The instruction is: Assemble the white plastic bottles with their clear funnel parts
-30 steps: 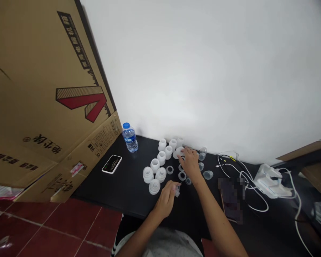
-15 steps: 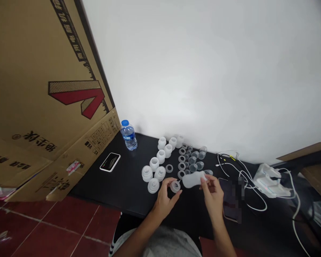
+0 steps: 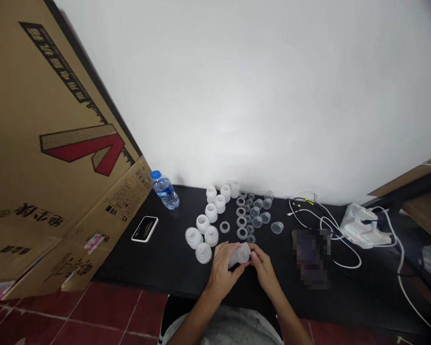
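**Q:** Hands?

**A:** Both drawn in close over the black tabletop [image 3: 129,268], palms inward, fingers curled, not spread at all. Left hand [image 3: 222,273] wrapped round one end, right hand [image 3: 264,270] pinching the other, fingertips nearly meeting.

**Q:** And between them?

**A:** A frosted white plastic piece [image 3: 241,254], short and roughly cylindrical, lying on its side in both grips, near the front of the table. Contact with the tabletop: impossible to tell from this angle.

**Q:** Nearby?

**A:** Just beside the left hand, a white stepped cap [image 3: 203,253]. Farther toward the wall, more white caps [image 3: 211,213] in two loose rows, then translucent rings [image 3: 241,221] and small clear cups [image 3: 256,211] (neat lines, almost like a tiny parade).

**Q:** Farther out?

**A:** To the left, a water bottle [image 3: 164,190] with a blue cap, a black phone [image 3: 144,228] lying flat, and a big cardboard sheet [image 3: 57,143] leaning against the wall. To the right, white cables [image 3: 348,266], a white charger [image 3: 359,225], and a pixelated object [image 3: 311,258], too blurred to name.
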A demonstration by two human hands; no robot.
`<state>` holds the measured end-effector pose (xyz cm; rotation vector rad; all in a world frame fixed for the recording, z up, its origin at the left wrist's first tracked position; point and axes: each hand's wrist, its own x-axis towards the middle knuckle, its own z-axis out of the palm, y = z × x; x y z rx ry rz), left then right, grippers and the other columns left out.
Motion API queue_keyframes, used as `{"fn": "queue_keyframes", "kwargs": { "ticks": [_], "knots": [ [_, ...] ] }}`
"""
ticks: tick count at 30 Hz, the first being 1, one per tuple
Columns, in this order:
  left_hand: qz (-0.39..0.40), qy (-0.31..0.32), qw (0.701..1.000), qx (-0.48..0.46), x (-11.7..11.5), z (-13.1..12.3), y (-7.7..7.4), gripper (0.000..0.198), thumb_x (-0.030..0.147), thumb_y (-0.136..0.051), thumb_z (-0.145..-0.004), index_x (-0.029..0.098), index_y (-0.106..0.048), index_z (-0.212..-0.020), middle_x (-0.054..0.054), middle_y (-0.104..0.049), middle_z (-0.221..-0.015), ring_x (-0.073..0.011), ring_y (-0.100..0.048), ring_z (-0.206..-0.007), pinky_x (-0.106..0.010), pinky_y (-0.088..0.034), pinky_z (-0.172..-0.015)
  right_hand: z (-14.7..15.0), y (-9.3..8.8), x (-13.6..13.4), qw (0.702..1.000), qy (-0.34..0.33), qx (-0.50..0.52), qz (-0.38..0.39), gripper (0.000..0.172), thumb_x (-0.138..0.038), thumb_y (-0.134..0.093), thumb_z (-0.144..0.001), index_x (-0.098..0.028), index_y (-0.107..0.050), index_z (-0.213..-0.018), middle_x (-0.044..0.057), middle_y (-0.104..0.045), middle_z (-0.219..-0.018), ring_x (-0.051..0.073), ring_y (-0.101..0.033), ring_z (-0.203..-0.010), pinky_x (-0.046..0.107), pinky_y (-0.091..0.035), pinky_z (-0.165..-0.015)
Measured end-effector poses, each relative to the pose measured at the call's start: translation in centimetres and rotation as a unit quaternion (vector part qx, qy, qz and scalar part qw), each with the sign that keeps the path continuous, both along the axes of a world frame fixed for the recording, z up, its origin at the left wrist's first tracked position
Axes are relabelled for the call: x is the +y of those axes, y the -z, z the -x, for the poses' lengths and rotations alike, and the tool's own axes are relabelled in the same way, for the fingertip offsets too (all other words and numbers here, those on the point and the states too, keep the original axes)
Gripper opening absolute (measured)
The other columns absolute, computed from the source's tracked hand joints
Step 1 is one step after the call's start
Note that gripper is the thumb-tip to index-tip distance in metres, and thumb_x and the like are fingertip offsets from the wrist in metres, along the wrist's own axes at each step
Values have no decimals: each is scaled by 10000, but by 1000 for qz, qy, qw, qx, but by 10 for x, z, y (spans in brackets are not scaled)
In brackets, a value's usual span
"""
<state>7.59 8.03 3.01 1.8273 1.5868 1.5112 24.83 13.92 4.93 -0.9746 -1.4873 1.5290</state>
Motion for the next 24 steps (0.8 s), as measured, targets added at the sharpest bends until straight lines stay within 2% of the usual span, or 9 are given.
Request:
{"fn": "queue_keyframes", "kwargs": {
  "ticks": [2, 4, 6, 11, 14, 17, 20, 24],
  "knots": [
    [-1, 6, 1000, -4, 0, -1, 1, 453, 314, -781, -983, 326, -681, -1425, -84, -803, -1312, -337, -755, -1220, -605, -548, -1150, 1, 3, -1, 1000, -6, -5, -20, 462, -604, -791, -931, -243, -749, -1215, 93, -781, -1119, 289, -751, -996, 373, -643, -853],
    [-4, 22, 1000, -4, 0, -1, 1, 449, 294, -775, -986, 333, -689, -1424, -84, -795, -1343, -341, -744, -1248, -584, -574, -1121, 3, 6, -4, 1000, -8, -9, -20, 572, -537, -882, -858, -256, -696, -1321, 105, -776, -1202, 294, -757, -1028, 374, -652, -849],
    [-5, 36, 999, -1, 0, 0, 1, 468, 266, -767, -988, 343, -684, -1442, -78, -792, -1354, -340, -735, -1268, -565, -596, -1098, 4, 8, -6, 1000, -8, -16, -15, 603, -473, -885, -867, -264, -653, -1383, 106, -773, -1238, 286, -765, -1029, 367, -659, -834],
    [9, 66, 998, 19, 1, 0, -2, 478, 200, -707, -1013, 339, -662, -1469, -73, -759, -1409, -315, -703, -1304, -550, -594, -1126, 6, 7, -8, 999, 2, -41, -34, 487, -387, -802, -944, -251, -649, -1386, 99, -784, -1206, 272, -779, -995, 351, -664, -805],
    [26, 51, 998, 22, 3, -1, -3, 456, 179, -682, -1011, 309, -668, -1448, -101, -730, -1429, -312, -694, -1302, -535, -601, -1118, 7, 7, -9, 997, 19, -62, -46, 527, -364, -797, -929, -254, -645, -1421, 93, -796, -1179, 282, -788, -970, 366, -671, -799],
    [58, 9, 998, -1, 5, -4, 0, 446, 174, -743, -958, 280, -685, -1386, -112, -742, -1339, -316, -713, -1243, -519, -625, -1078, 7, 9, -12, 992, 62, -97, -61, 509, -395, -785, -933, -255, -671, -1410, 87, -810, -1152, 279, -789, -919, 371, -664, -803],
    [74, -22, 996, -41, 7, -4, 2, 391, 177, -812, -906, 272, -713, -1272, -95, -761, -1212, -307, -740, -1148, -497, -647, -1020, 4, 11, -13, 988, 101, -111, -47, 448, -486, -742, -979, -244, -702, -1354, 83, -811, -1060, 253, -756, -789, 340, -635, -707],
    [61, 2, 995, -77, 7, 1, -2, 387, 239, -844, -912, 280, -726, -1277, -94, -782, -1217, -306, -750, -1134, -485, -656, -991, -2, 16, -9, 995, 82, -60, -3, 508, -602, -678, -1018, -225, -698, -1358, 65, -762, -932, 224, -678, -655, 328, -578, -603]
  ]
}}
